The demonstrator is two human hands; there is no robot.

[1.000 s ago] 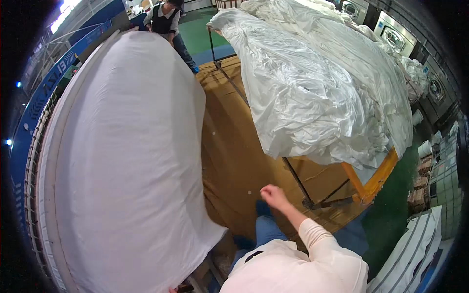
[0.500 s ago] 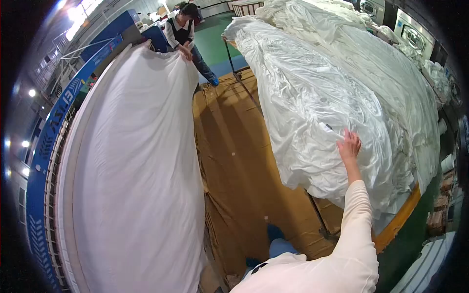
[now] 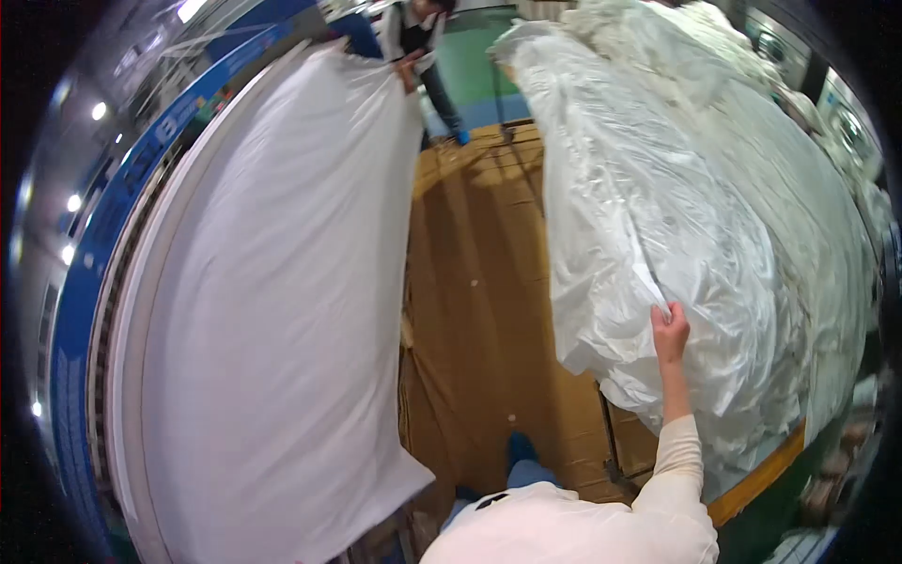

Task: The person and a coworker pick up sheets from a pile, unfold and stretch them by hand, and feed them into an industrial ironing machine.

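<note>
My right hand [image 3: 671,331] is closed on the edge of a white sheet [image 3: 601,235] in the large crumpled heap to the right. A fold of that sheet is drawn up in a narrow ridge leading away from my fingers. On the left, a second white sheet [image 3: 282,282] lies spread along the machine, its near corner hanging toward my body. My left hand is out of view past the bottom edge. At the far end, another person [image 3: 418,38] has their hands at the spread sheet's far corner.
A blue machine frame [image 3: 85,301] runs along the left side. Brown covering [image 3: 479,348] lies on the floor between the sheets. The heap rests on a wheeled stand with an orange edge [image 3: 761,479]. Round-doored machines [image 3: 772,47] stand at the back right.
My right hand went from above the floor to the heap, opened over it, and has now closed on a sheet edge. The far person's hands shifted to the corner's front. The view has moved.
</note>
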